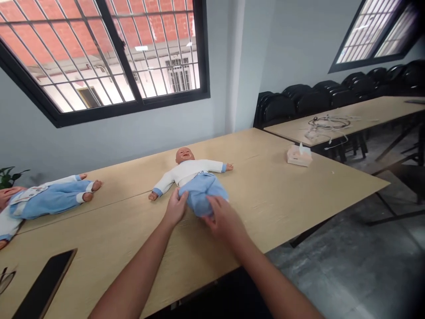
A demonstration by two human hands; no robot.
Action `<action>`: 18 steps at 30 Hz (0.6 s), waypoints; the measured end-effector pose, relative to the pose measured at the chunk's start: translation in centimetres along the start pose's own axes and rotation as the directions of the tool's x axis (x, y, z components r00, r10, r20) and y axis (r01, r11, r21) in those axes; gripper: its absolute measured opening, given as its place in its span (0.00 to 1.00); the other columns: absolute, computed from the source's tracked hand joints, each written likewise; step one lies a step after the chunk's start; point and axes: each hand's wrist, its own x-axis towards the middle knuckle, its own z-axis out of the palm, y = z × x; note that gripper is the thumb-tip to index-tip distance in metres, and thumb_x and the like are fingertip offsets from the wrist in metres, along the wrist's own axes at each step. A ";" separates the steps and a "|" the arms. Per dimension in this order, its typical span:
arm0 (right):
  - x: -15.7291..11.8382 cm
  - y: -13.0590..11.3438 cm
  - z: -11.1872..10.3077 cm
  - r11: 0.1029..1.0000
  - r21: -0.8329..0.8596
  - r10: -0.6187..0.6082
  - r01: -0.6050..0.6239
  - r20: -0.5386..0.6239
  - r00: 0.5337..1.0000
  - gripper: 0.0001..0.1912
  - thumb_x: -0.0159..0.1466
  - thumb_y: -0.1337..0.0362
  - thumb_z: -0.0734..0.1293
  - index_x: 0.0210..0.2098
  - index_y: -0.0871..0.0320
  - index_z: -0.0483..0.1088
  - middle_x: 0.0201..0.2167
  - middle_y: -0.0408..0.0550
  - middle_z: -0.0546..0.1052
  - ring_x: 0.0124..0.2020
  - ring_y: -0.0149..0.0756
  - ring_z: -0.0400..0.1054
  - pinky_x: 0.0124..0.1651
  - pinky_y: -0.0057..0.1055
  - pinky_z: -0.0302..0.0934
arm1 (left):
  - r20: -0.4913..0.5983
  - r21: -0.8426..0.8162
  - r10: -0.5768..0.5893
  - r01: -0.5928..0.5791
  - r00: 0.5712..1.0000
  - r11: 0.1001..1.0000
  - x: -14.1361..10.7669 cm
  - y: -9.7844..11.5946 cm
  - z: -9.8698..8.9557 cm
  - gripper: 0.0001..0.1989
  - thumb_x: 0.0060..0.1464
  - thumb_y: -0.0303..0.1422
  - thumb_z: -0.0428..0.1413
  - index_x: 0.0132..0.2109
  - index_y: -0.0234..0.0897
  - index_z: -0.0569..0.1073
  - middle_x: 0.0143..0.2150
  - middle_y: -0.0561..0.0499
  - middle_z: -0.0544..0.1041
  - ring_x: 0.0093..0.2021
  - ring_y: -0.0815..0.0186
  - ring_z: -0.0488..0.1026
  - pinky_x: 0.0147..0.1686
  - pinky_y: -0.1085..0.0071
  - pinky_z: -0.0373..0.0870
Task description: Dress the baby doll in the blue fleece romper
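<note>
A baby doll (pixel 191 169) in a white long-sleeved top lies on its back on the table, head toward the wall and arms spread. Light blue trousers (pixel 203 188) cover its hips and legs; the feet are hidden. At the left side of the trousers, my left hand (pixel 177 206) pinches the cloth between thumb and fingers. My right hand (pixel 223 215), slightly blurred, grips the lower end of the trousers on the right, with its fingers curled on the fabric.
Another doll (pixel 53 199) in blue trousers lies at the left. Nearer me are a black phone-like slab (pixel 46 283) and eyeglasses (pixel 5 280). A tissue box (pixel 299 156) stands at the right of the wooden table (pixel 282 199). Cables (pixel 328 124) lie on a farther table, before stacked black chairs (pixel 308 102).
</note>
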 end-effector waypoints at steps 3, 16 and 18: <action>-3.8 -0.1 1.9 0.998 0.017 0.058 -0.058 0.001 0.998 0.35 0.64 0.63 0.70 0.69 0.55 0.61 0.61 0.62 0.71 0.61 0.59 0.67 0.60 0.56 0.66 | 0.013 -0.168 -0.076 0.077 0.997 0.983 0.5 -0.2 -0.3 0.28 0.52 0.56 0.64 0.46 0.37 0.74 0.43 0.47 0.80 0.45 0.59 0.75 0.47 0.65 0.71; -4.0 2.4 0.6 0.721 0.632 0.493 -0.284 -0.180 0.851 0.18 0.63 0.49 0.70 0.43 0.57 0.77 0.43 0.54 0.81 0.45 0.48 0.76 0.50 0.42 0.70 | 0.077 -0.391 -0.175 0.191 0.982 0.900 1.7 -0.5 -3.7 0.24 0.48 0.47 0.71 0.45 0.38 0.74 0.31 0.54 0.75 0.31 0.70 0.72 0.33 0.74 0.67; -4.0 2.6 0.7 0.633 0.722 0.547 -0.281 -0.160 0.821 0.20 0.63 0.47 0.70 0.42 0.57 0.76 0.41 0.51 0.82 0.43 0.46 0.76 0.48 0.39 0.70 | 0.260 -0.302 -0.205 0.281 0.944 0.911 0.8 0.0 -3.9 0.22 0.44 0.43 0.73 0.41 0.35 0.77 0.31 0.50 0.77 0.32 0.65 0.74 0.31 0.72 0.67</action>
